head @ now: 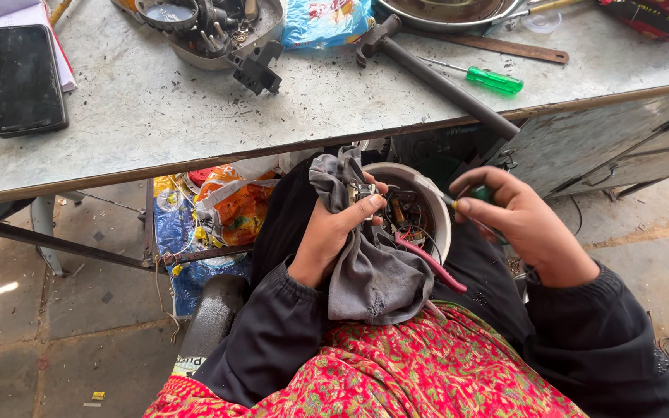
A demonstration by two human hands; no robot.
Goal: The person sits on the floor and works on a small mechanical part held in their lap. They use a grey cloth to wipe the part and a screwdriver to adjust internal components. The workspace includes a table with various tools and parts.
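A round white appliance housing (427,203) sits at the centre of the frame, open side toward the camera, with wires and small parts visible inside. It rests on the person's lap, just below the edge of the grey workbench (156,116).

The left hand (333,232) is to the left of the housing, closed around a grey cloth (373,271) and a small metal part (364,193), which it presses against the housing's left rim. The cloth hangs down from the hand over the lap.

The right hand (516,224) is just right of the housing, fingers closed on a screwdriver with a green handle (480,195); its shaft points left into the housing. The hands are apart, with the housing between them.

A red wire (431,263) trails from the housing toward the lower centre.

On the workbench: a black phone (23,77) at upper left, a tray of metal parts (210,31) at top centre, a dark metal pipe (435,77) and a second green screwdriver (489,79) at upper right.
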